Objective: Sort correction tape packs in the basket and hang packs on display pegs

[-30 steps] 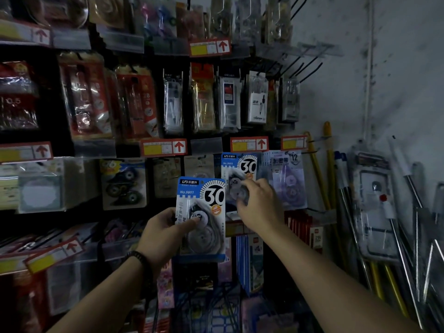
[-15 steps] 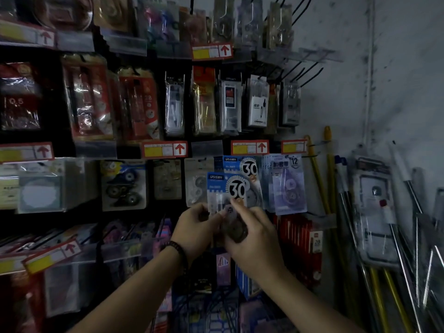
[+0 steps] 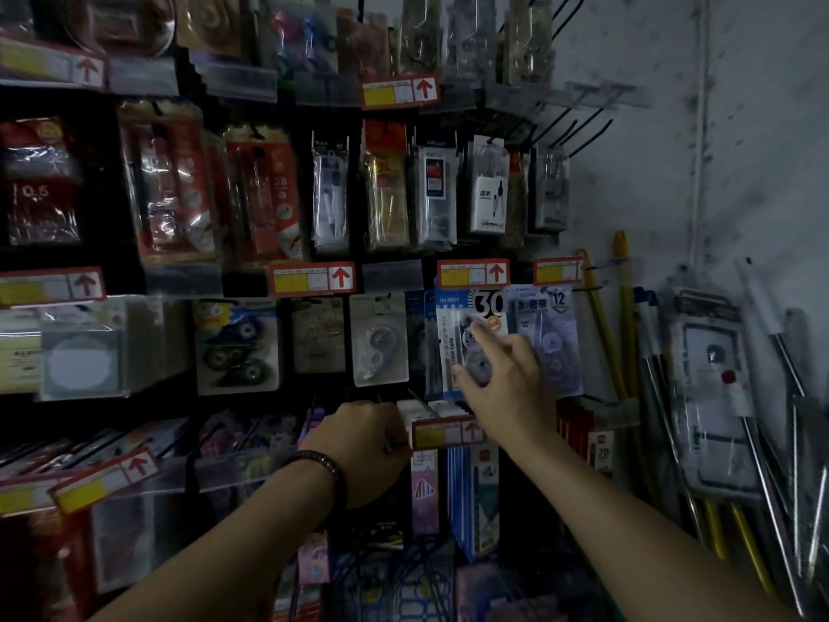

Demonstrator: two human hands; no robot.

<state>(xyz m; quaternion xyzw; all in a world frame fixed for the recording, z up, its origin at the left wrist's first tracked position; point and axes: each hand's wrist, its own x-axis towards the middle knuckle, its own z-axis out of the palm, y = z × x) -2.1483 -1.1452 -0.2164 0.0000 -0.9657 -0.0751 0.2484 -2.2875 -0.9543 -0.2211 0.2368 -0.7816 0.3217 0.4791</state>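
The blue correction tape pack [image 3: 448, 325] on its peg shows a big "30", a line starting "No." (the digits are too blurred for me) and "TION TAPE" running up its side. The purple pack [image 3: 545, 338] just to its right shows "12". Elsewhere I read "0.5" on a dark red pack [image 3: 40, 195] at far left, "28" on an orange-red pack [image 3: 269, 195] and a small red box [image 3: 601, 448], "COMPASS" on a white box [image 3: 486, 195], and red up-arrows on the price labels [image 3: 314, 278].

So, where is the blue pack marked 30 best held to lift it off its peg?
Pinch the blister low on the blue 30 pack, coming from the front and below: it hangs flat from its top edge, and the purple pack crowds its right side.
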